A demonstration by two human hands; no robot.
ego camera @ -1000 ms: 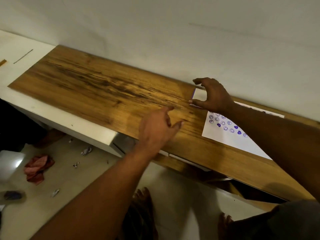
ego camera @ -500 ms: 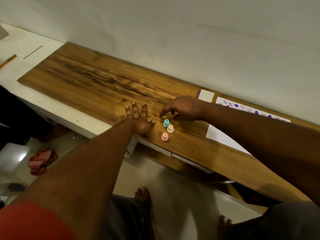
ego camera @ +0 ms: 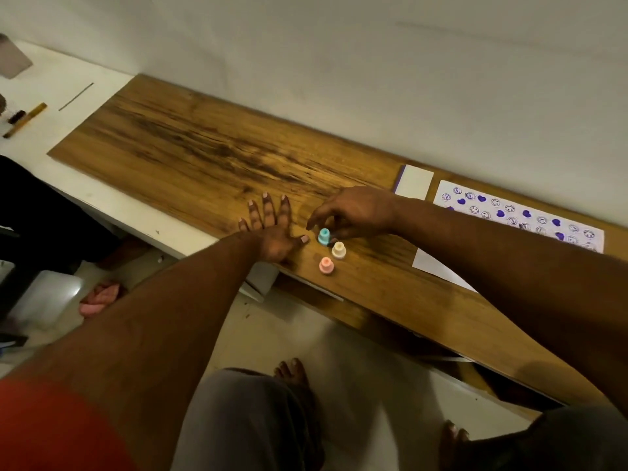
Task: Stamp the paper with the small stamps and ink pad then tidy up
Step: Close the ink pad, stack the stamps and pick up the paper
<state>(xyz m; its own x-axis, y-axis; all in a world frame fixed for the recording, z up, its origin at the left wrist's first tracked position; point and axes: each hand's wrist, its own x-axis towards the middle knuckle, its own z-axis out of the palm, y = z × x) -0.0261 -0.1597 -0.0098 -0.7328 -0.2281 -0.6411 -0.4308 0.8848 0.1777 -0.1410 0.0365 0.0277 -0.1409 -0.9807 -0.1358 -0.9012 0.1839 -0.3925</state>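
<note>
On the white counter at my far left lies a yellow-brown marker, well apart from everything else. The wooden tabletop runs on from there along the wall. My left hand rests flat on the wood near its front edge, fingers straight and spread, holding nothing. Just beside its thumb stands the teal stamp, upright, with the cream stamp close behind it to the right and the pink stamp nearest the table edge; the three make a tight cluster. My right hand hangs right over the teal stamp, fingers curled downward, but I cannot tell whether they pinch it or only hover. Further right, by the wall, sits the closed ink pad, white on top with a purple side. Just beside it lies the paper, covered with purple smileys and hearts, my right forearm crossing over its near part.
</note>
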